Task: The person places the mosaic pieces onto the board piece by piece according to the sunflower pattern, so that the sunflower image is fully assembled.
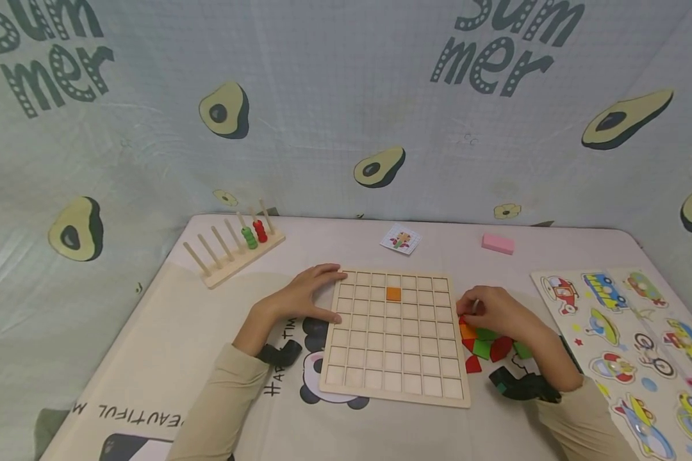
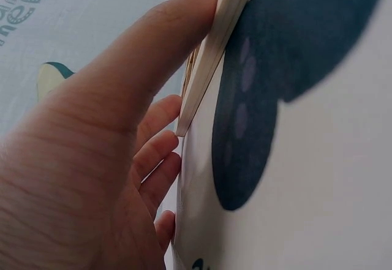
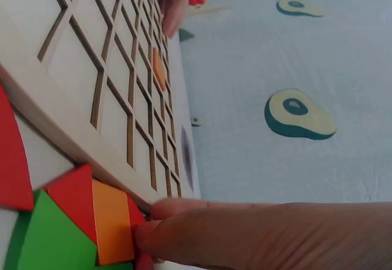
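Observation:
A wooden grid board (image 1: 395, 333) lies flat, with one orange square (image 1: 393, 294) in a cell of its second row. My left hand (image 1: 305, 296) rests at the board's upper left, thumb on the left edge and fingertips by the corner; in the left wrist view the thumb (image 2: 165, 34) lies against the board's side. Beside the board's right edge, my right hand (image 1: 498, 312) reaches into a small pile of coloured pieces. Its thumb and forefinger pinch at a red piece (image 3: 139, 221), mostly hidden, next to an orange piece (image 3: 113, 224) and a green piece (image 3: 52, 239).
A wooden peg counter (image 1: 245, 256) with green and red beads stands at back left. Behind the board lie a patterned card (image 1: 400, 239) and a pink block (image 1: 498, 243). A vehicle puzzle board (image 1: 628, 346) covers the table's right side. A printed curtain (image 1: 323, 96) hangs behind.

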The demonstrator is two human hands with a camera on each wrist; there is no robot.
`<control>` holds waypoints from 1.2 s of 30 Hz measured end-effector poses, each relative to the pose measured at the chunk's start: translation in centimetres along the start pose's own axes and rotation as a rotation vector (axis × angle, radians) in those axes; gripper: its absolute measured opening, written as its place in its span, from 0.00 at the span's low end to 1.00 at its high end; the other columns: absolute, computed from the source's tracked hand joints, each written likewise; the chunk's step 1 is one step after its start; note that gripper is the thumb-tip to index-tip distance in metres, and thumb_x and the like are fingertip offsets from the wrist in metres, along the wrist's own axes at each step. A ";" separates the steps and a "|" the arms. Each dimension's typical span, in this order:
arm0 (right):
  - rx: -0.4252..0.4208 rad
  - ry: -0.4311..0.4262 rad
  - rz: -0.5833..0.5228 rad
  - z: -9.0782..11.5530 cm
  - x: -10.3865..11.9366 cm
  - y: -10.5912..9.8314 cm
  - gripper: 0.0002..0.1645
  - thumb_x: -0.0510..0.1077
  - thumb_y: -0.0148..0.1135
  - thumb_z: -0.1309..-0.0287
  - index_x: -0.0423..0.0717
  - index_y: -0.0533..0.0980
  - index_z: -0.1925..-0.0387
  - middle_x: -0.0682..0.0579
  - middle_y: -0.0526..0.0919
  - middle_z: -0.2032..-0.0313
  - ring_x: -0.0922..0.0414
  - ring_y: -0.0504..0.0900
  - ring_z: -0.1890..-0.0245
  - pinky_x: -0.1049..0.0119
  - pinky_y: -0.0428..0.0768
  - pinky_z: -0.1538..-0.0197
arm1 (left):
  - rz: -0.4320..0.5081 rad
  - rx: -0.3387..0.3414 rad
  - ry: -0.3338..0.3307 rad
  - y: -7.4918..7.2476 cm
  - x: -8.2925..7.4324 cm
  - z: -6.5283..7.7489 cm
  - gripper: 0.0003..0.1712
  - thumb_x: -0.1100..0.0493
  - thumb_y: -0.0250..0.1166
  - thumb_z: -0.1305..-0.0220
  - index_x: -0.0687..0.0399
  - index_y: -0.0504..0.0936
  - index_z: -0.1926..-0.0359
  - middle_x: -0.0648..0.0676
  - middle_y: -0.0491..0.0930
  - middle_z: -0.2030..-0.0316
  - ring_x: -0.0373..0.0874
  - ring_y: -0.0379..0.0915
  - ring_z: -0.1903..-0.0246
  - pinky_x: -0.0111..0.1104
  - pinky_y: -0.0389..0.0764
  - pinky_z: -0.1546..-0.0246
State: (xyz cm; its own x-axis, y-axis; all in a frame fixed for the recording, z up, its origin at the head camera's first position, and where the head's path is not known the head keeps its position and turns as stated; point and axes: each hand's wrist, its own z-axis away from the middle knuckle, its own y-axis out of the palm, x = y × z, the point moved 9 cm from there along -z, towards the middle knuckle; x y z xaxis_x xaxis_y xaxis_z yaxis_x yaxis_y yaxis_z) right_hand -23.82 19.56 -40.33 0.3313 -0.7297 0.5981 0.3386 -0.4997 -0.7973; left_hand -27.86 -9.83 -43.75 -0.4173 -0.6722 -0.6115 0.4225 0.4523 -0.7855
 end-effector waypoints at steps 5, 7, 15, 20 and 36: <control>0.021 -0.002 -0.013 0.2 -0.2 0.0 0.08 0.31 0.68 0.47 0.38 0.81 0.63 0.52 0.81 0.68 0.59 0.73 0.70 0.70 0.76 0.69 | -0.002 0.004 -0.008 0.1 0.2 -0.1 0.51 0.43 0.77 0.52 0.48 0.65 0.29 0.56 0.54 0.26 0.57 0.44 0.26 0.56 0.49 0.29; 0.023 -0.006 -0.018 0.3 -0.2 -0.1 0.09 0.31 0.68 0.48 0.37 0.81 0.62 0.52 0.81 0.67 0.59 0.73 0.70 0.70 0.77 0.68 | -0.006 0.001 -0.004 0.1 0.2 -0.1 0.50 0.43 0.77 0.52 0.48 0.66 0.29 0.56 0.54 0.26 0.57 0.45 0.26 0.56 0.49 0.30; 0.012 -0.072 -0.008 0.3 0.0 -0.3 0.09 0.31 0.68 0.48 0.42 0.81 0.64 0.53 0.81 0.65 0.59 0.73 0.68 0.70 0.77 0.65 | -0.003 -0.004 0.007 0.1 0.0 -0.1 0.50 0.43 0.77 0.52 0.49 0.66 0.29 0.56 0.55 0.26 0.57 0.45 0.27 0.56 0.50 0.30; 0.003 -0.079 0.021 0.1 -0.1 -0.4 0.07 0.31 0.68 0.47 0.42 0.81 0.66 0.53 0.80 0.65 0.60 0.73 0.69 0.69 0.77 0.64 | -0.009 -0.004 0.006 0.2 0.1 -0.2 0.51 0.43 0.77 0.53 0.48 0.66 0.29 0.56 0.55 0.26 0.57 0.46 0.27 0.56 0.50 0.30; 0.054 -0.046 0.011 0.1 -0.8 0.1 0.09 0.34 0.69 0.47 0.41 0.79 0.63 0.56 0.77 0.69 0.60 0.71 0.71 0.71 0.76 0.68 | -0.001 -0.013 0.010 0.1 0.0 -0.1 0.50 0.45 0.77 0.52 0.50 0.66 0.30 0.57 0.55 0.27 0.58 0.46 0.27 0.57 0.50 0.30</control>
State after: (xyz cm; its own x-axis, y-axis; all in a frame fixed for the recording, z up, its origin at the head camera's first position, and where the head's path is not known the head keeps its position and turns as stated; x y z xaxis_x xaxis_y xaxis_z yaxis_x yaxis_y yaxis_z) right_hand -23.95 20.14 -40.88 0.3753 -0.7121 0.5933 0.3816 -0.4646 -0.7991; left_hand -27.90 -9.71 -43.79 -0.4260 -0.6665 -0.6117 0.4119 0.4591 -0.7871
